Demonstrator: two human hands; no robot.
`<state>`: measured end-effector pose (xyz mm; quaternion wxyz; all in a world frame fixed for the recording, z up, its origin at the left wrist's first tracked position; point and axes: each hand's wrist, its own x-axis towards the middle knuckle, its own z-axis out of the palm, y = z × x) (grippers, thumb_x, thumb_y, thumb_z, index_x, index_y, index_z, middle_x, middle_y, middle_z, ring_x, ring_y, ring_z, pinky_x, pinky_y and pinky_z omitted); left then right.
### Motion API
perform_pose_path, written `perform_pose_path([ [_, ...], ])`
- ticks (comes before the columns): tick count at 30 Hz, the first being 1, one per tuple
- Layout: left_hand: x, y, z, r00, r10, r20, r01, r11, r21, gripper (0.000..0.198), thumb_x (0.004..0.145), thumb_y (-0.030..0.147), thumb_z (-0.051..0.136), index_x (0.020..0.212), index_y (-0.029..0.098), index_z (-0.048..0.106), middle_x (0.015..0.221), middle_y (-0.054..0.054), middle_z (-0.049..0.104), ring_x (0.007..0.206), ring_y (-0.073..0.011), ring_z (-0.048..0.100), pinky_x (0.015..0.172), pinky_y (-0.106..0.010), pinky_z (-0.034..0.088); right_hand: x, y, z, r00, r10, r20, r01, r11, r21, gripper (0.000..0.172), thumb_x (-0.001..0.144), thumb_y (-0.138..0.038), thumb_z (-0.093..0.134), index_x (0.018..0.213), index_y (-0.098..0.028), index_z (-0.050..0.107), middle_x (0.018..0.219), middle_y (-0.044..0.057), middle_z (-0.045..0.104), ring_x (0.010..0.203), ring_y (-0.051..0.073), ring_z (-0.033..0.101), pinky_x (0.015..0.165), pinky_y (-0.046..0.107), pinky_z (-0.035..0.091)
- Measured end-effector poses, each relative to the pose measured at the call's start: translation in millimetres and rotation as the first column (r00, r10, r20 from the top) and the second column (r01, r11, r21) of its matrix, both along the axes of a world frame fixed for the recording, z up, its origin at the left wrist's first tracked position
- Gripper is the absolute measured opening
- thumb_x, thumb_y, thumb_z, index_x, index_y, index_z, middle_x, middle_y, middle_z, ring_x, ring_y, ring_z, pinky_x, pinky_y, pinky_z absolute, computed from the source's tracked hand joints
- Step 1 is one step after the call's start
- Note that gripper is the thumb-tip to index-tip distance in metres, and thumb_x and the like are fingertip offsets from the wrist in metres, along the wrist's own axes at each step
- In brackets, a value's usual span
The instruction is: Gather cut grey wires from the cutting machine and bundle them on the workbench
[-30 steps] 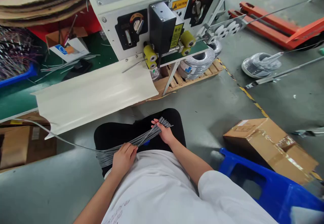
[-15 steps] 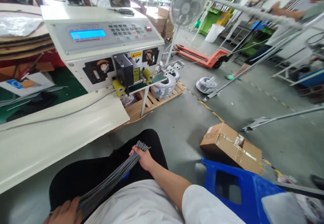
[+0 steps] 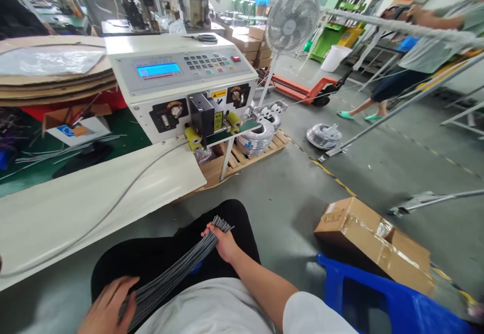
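Observation:
A bundle of grey cut cables [image 3: 177, 266] lies slantwise across my lap. My right hand [image 3: 223, 241] is wrapped round its upper end, where the cut tips stick out past the fingers. At the lower left, my left hand [image 3: 109, 306] is by the bundle's other end, fingers apart and thumb close to the cables; whether it touches them I cannot tell. Ahead stands a wire cutting machine [image 3: 189, 72] with a lit blue display [image 3: 159, 70]. From its yellow rollers [image 3: 193, 139] a single grey cable [image 3: 124, 193] runs down over a cream-coloured chute [image 3: 166, 178].
To the right are a cardboard box [image 3: 374, 243] and a blue plastic stool or chair [image 3: 393, 293]. Cable coils [image 3: 255, 140] sit on a wooden pallet [image 3: 280, 142]. Behind are a fan [image 3: 293, 21], an orange pallet jack [image 3: 298, 89] and a person [image 3: 427, 57] at a metal frame.
My left hand has loosened, its fingers now lifted and spread beside the bundle. More cable lies along the chute. The view has shifted, and more of the other person shows.

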<state>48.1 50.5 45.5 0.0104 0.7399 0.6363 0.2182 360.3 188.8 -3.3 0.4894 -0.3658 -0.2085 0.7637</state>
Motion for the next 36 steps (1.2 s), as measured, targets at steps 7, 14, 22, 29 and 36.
perform_pose_path([
  [7, 28.1, 114.8, 115.3, 0.986, 0.08, -0.147, -0.01, 0.904, 0.428, 0.045, 0.088, 0.032, 0.062, 0.133, 0.027, 0.056, 0.132, -0.013, 0.06, 0.12, -0.0325, 0.058, 0.105, -0.052, 0.045, -0.8, -1.6, -2.6, 1.0, 0.016, 0.022, -0.016, 1.0, 0.024, 0.038, 0.071, -0.046, 0.084, 0.091, -0.017, 0.07, 0.089, 0.009, 0.075, 0.084, 0.023, 0.07, 0.081, 0.04, 0.052],
  [14, 34.3, 180.6, 124.0, 0.98, 0.181, -0.082, -0.144, 0.931, 0.336, 0.069, 0.095, 0.053, 0.046, 0.151, 0.013, 0.035, 0.139, -0.024, 0.049, 0.13, -0.0399, 0.047, 0.104, -0.057, 0.044, 2.3, -2.2, -3.8, 1.0, 0.006, 0.022, -0.007, 0.999, 0.033, 0.036, 0.073, -0.047, 0.083, 0.091, -0.018, 0.07, 0.085, 0.007, 0.074, 0.083, 0.022, 0.069, 0.08, 0.038, 0.051],
  [22, 36.5, 163.7, 114.3, 0.978, 0.184, -0.097, -0.14, 0.926, 0.35, 0.068, 0.095, 0.052, 0.048, 0.15, 0.013, 0.038, 0.136, -0.024, 0.051, 0.128, -0.0384, 0.049, 0.103, -0.051, 0.043, 1.8, 0.8, -4.9, 0.999, 0.047, 0.028, -0.048, 0.998, 0.043, 0.033, 0.077, -0.045, 0.08, 0.094, -0.018, 0.07, 0.086, 0.007, 0.073, 0.085, 0.023, 0.068, 0.08, 0.039, 0.05],
  [29, 30.8, 149.1, 115.2, 0.963, 0.212, -0.164, -0.186, 0.97, 0.16, 0.067, 0.097, 0.057, 0.039, 0.147, 0.013, 0.038, 0.122, -0.018, 0.062, 0.11, -0.0327, 0.06, 0.088, -0.041, 0.048, 1.9, 1.3, -2.9, 0.998, 0.047, 0.041, -0.048, 0.998, 0.035, 0.031, 0.078, -0.043, 0.079, 0.094, -0.019, 0.07, 0.085, 0.006, 0.073, 0.086, 0.022, 0.067, 0.082, 0.038, 0.049],
  [36, 13.2, 114.7, 120.1, 0.934, 0.338, -0.118, -0.303, 0.923, 0.238, 0.029, 0.098, 0.043, 0.047, 0.105, 0.024, 0.067, 0.088, -0.002, 0.073, 0.08, -0.0208, 0.068, 0.061, -0.029, 0.041, 0.8, 0.8, -2.2, 0.999, 0.032, 0.026, -0.033, 0.999, 0.043, 0.03, 0.076, -0.043, 0.081, 0.092, -0.019, 0.071, 0.082, 0.003, 0.07, 0.084, 0.021, 0.066, 0.084, 0.037, 0.049],
])
